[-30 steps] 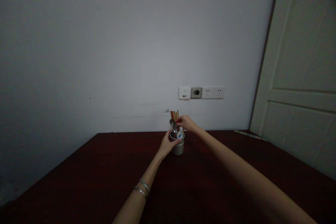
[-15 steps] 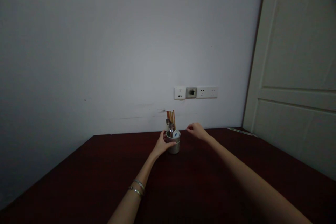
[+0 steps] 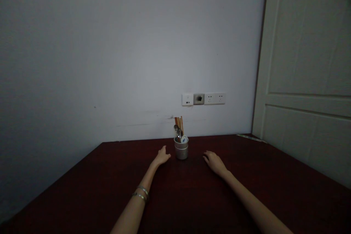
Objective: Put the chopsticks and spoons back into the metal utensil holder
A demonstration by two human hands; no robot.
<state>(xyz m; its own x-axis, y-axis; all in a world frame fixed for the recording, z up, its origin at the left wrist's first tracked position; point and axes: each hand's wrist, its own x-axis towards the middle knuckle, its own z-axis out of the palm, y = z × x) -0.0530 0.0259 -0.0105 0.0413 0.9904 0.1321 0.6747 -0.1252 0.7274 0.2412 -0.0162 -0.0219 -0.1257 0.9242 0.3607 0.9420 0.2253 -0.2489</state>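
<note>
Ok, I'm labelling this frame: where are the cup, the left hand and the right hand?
cup (image 3: 181,151), head view, on its side wall.
left hand (image 3: 161,158), head view, on the back of the hand.
right hand (image 3: 215,162), head view, on the back of the hand.

A dark reddish-brown tabletop (image 3: 192,201) spread under and around the left hand (image 3: 161,156) and the right hand (image 3: 215,162), its far edge meeting a plain pale wall (image 3: 123,51) just beyond them. On that wall, above and beyond the gap between the hands, sat a row of white sockets (image 3: 203,98) with one darker grey plate in it, and faint scuff marks (image 3: 142,123) ran lower down, beyond the left hand. Well off to the right of the right hand stood a cream panelled door (image 3: 309,80), and the whole room lay in dim, even light.
</note>
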